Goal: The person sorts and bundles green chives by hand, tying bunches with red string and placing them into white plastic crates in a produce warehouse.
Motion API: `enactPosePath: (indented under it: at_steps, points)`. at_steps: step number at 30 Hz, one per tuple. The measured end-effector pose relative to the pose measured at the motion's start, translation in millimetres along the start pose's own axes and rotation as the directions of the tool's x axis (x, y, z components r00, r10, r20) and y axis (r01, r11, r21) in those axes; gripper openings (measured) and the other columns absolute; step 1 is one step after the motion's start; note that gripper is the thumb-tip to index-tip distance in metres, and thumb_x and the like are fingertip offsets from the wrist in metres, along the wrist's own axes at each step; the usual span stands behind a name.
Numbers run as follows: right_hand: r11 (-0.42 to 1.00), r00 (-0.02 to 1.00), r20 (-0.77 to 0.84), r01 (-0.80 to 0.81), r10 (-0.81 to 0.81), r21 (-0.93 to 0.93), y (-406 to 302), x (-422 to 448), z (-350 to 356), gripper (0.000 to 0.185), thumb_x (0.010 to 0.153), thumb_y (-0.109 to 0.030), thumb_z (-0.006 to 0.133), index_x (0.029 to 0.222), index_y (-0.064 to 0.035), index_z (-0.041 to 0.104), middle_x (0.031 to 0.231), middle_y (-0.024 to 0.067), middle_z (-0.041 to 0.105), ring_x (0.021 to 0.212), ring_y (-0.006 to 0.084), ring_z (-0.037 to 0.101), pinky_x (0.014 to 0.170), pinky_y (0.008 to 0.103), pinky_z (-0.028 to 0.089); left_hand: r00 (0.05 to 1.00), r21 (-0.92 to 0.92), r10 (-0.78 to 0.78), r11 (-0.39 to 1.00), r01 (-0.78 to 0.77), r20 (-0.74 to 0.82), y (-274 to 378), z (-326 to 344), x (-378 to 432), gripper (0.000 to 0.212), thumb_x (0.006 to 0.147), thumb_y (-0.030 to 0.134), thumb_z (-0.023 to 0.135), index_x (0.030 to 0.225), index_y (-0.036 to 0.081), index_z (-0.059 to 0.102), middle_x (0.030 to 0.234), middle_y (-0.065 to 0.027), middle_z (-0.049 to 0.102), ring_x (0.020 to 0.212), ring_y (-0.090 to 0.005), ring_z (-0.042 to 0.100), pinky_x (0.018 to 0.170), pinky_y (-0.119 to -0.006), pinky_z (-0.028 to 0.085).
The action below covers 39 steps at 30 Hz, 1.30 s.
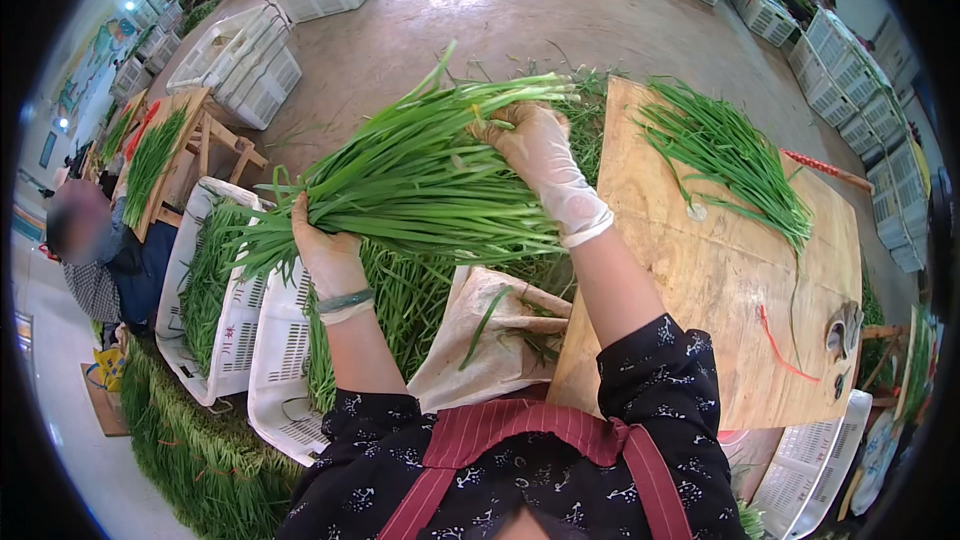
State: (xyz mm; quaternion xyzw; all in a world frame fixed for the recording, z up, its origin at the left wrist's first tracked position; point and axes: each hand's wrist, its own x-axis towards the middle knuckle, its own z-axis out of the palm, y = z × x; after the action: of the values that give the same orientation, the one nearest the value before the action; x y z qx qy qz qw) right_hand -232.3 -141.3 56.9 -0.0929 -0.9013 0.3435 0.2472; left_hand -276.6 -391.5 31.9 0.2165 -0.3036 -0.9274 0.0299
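Note:
A large loose bunch of green garlic chives (420, 172) is held up in front of me. My left hand (322, 247), in a thin translucent glove, grips the leafy ends. My right hand (529, 142), gloved too, holds the pale stem ends at the upper right, its fingers partly hidden by stalks. To the right, a smaller heap of chives (735, 157) lies on a wooden board (675, 300). A red tie strip (780, 349) also lies on the board.
White plastic crates (217, 337) of chives stand at left, beside a cloth (480, 337). A person (82, 240) sits at another board beyond them. Bundled chives (187, 442) are piled at lower left. A red-wrapped handle (825, 165) juts past the board's far edge. Stacked crates (247, 67) stand behind.

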Motion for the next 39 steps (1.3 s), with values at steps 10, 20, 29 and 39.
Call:
enactPosePath:
  at_steps: [10,20,29,39]
  points:
    - [0.695,0.962,0.266,-0.229,0.057,0.681,24.5,-22.6,-43.2,0.025,0.080,-0.018,0.066,0.094,0.0017,0.064,0.082,0.0046,0.066,0.071,0.0114,0.058,0.070,0.0256,0.046,1.000,0.085,-0.005,0.996,0.006,-0.012,9.6,-12.5,3.8,0.039,0.085,0.037,0.049,0.114,0.010,0.053,0.118,-0.0094,0.054,0.107,-0.0304,0.051,0.088,-0.052,0.042]
    - [0.262,0.967,0.050,-0.117,0.250,0.958,60.4,-31.1,-79.4,0.013,0.084,-0.011,0.061,0.089,0.0011,0.061,0.084,0.0095,0.065,0.067,0.0150,0.060,0.068,0.0237,0.050,0.997,0.149,-0.062,0.987,0.054,0.052,12.2,-16.2,9.2,0.037,0.087,0.037,0.045,0.110,0.009,0.054,0.110,-0.0081,0.059,0.099,-0.0268,0.057,0.084,-0.047,0.047]
    - [0.147,0.896,-0.187,0.138,0.404,0.979,71.9,-26.0,-89.9,0.013,0.086,-0.011,0.059,0.088,0.0011,0.061,0.081,0.0080,0.063,0.068,0.0143,0.061,0.070,0.0232,0.053,0.990,0.193,-0.029,0.981,0.002,0.140,14.9,-10.2,2.2,0.030,0.087,0.031,0.046,0.104,0.009,0.057,0.107,-0.0075,0.060,0.096,-0.0245,0.058,0.081,-0.044,0.048]
    - [0.832,0.947,-0.045,-0.257,0.319,0.492,63.8,-53.9,-113.3,0.015,0.081,-0.018,0.065,0.089,-0.0059,0.068,0.077,0.0023,0.065,0.065,0.0097,0.058,0.065,0.0215,0.048,0.996,0.072,-0.012,0.997,0.006,0.087,20.5,-6.4,-1.7,0.029,0.088,0.027,0.046,0.106,0.007,0.057,0.110,-0.0080,0.059,0.101,-0.0260,0.055,0.087,-0.047,0.043]
